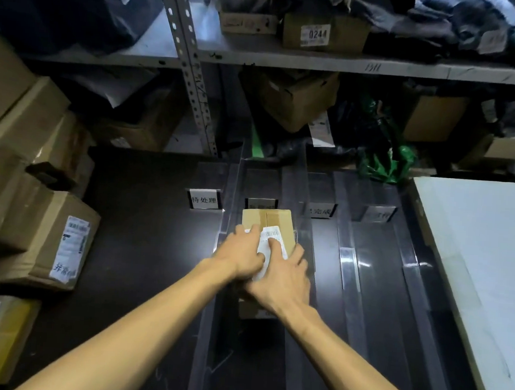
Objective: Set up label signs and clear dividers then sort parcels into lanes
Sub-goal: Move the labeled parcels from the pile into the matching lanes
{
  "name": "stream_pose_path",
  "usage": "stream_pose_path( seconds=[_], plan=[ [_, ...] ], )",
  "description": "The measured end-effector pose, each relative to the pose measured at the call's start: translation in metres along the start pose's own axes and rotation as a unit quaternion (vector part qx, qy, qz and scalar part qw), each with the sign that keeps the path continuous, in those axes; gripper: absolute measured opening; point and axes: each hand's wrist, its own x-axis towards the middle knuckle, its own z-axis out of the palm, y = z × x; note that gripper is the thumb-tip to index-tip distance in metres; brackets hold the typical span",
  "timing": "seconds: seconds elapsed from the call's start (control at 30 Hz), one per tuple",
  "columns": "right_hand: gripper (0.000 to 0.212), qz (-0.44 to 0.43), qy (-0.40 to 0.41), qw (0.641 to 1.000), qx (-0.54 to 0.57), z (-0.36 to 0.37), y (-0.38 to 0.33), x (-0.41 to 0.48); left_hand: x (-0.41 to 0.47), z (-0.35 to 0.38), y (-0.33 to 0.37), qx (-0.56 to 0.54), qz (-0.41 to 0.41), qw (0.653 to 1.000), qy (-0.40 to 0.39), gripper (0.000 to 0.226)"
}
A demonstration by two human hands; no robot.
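A small brown cardboard parcel (268,223) with a white barcode label lies on the dark table (143,247), in the second lane from the left, between clear dividers (226,211). Both hands rest on top of it: my left hand (241,254) covers its near left side, and my right hand (284,276) lies on its near right side with fingers on the label. Several label signs stand across the lanes: the leftmost sign (204,199), one partly hidden behind the parcel (261,203), a third sign (320,211) and a fourth sign (376,214).
Stacked cardboard boxes (34,234) crowd the table's left edge. A white board (483,256) lies along the right. Metal shelving (320,62) behind the lanes holds boxes and dark and green bags. More clear dividers (349,262) separate the right lanes.
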Motion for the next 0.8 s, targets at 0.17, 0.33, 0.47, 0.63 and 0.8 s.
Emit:
stream_pose_path(
  seconds=[0.17, 0.33, 0.47, 0.63, 0.8],
  plan=[
    [0.073, -0.020, -0.081, 0.996, 0.026, 0.015, 0.012, 0.019, 0.017, 0.014, -0.012, 0.039, 0.025, 0.998, -0.042, 0.061],
    [0.100, -0.009, -0.205, 0.976, -0.072, 0.028, 0.027, 0.030, 0.025, 0.040, -0.013, 0.121, 0.039, 0.983, -0.131, 0.081],
    [0.102, -0.026, -0.198, 0.976, -0.084, 0.026, 0.028, 0.030, 0.028, 0.047, -0.008, 0.123, 0.040, 0.983, -0.132, 0.083],
    [0.096, -0.030, -0.191, 0.978, -0.081, 0.022, 0.031, 0.034, 0.030, 0.045, -0.008, 0.092, 0.070, 0.984, -0.132, 0.078],
    [0.095, -0.029, -0.188, 0.978, -0.084, 0.022, 0.026, 0.047, 0.038, 0.042, -0.011, 0.082, 0.078, 0.987, -0.113, 0.080]
  ],
)
